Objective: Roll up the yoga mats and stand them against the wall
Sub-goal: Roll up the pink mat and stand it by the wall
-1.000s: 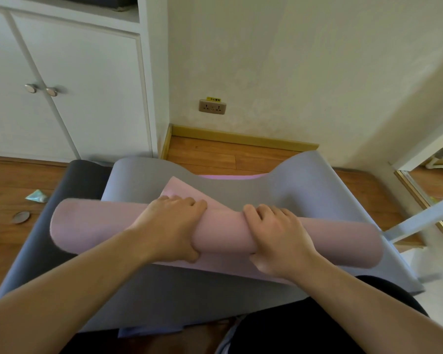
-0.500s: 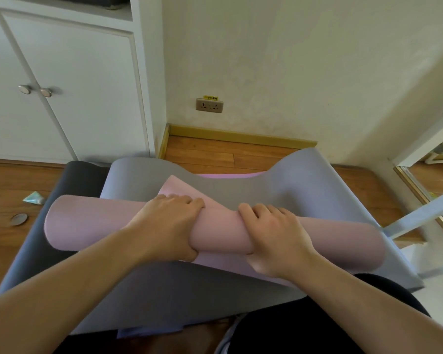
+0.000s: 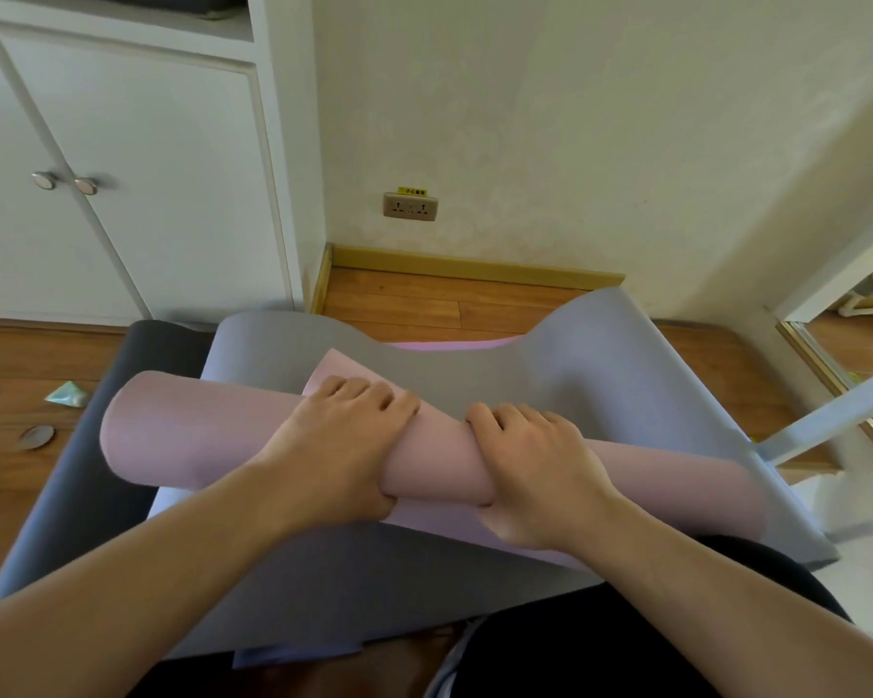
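Head view: a dark charcoal foam mat [image 3: 87, 476] lay leftmost on the wooden floor [image 3: 449, 304], a pale grey mat [image 3: 601, 365] over it. Your left hand [image 3: 338, 445] and right hand [image 3: 530, 466] each curled a grip around the rolled pink yoga mat [image 3: 192, 440] lying across the grey one.

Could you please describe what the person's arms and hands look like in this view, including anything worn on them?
Both forearms are bare up to the frame edge: no sleeves show. The left hand and right hand wear no gloves, and no rings, watch or bracelets are visible on the fingers or wrists. Fingernails cannot be made out.
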`<state>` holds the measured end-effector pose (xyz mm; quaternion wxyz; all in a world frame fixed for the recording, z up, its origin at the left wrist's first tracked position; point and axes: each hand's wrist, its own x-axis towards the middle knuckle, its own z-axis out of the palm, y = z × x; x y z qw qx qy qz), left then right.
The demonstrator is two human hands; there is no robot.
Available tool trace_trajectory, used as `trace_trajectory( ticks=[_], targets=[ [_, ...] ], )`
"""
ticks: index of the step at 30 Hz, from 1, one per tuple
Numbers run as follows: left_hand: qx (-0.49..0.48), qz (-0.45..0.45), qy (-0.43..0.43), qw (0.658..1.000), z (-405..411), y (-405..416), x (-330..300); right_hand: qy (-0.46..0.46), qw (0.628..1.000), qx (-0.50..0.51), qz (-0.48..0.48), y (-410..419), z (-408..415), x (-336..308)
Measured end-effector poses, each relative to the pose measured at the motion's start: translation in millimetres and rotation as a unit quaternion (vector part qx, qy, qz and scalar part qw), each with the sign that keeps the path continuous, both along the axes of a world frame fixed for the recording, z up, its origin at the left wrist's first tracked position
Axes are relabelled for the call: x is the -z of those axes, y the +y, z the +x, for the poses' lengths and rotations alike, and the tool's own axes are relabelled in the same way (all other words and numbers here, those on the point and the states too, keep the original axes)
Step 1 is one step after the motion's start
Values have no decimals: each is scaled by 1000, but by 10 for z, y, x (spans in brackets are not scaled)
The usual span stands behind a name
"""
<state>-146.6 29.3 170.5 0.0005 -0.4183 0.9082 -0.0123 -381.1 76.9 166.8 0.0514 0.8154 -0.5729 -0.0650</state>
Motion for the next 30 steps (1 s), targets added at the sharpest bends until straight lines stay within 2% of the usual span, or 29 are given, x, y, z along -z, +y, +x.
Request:
trace_trajectory(
  ticks=[3,5,9,12,15,18,20,23,28,30],
  targets=[
    [-17,-40,-46,998,-62,-1,95,-11,1000,9,2,-7,-5,-31],
    [-16,-37,-32,999,-79,-20,108,-25,1000,10,-4,7,-3,-24],
    [-35,48,33,998,9,-65,-36,1,1000,7,2,37,15,-13],
    [-40,98,36,994,49,-58,-126,-2,1000,-5,-14,45,41,52],
    [-25,48,32,998,36,-9,-100,-12,1000,-5,-18,25,38,32],
    [-15,-35,-29,999,-48,25,50,-21,1000,15,-13,-2,11,-47],
    [-21,-54,-18,998,-86,4,110,-26,999,21,-20,5,7,-54],
    [-19,-37,18,999,-52,-38,64,-2,999,8,-37,31,16,-28],
    [-8,43,56,997,13,-39,-149,21,999,15,-33,49,45,-20],
    [-5,37,59,998,23,-16,-140,20,999,6,-37,38,43,-8]
  ],
)
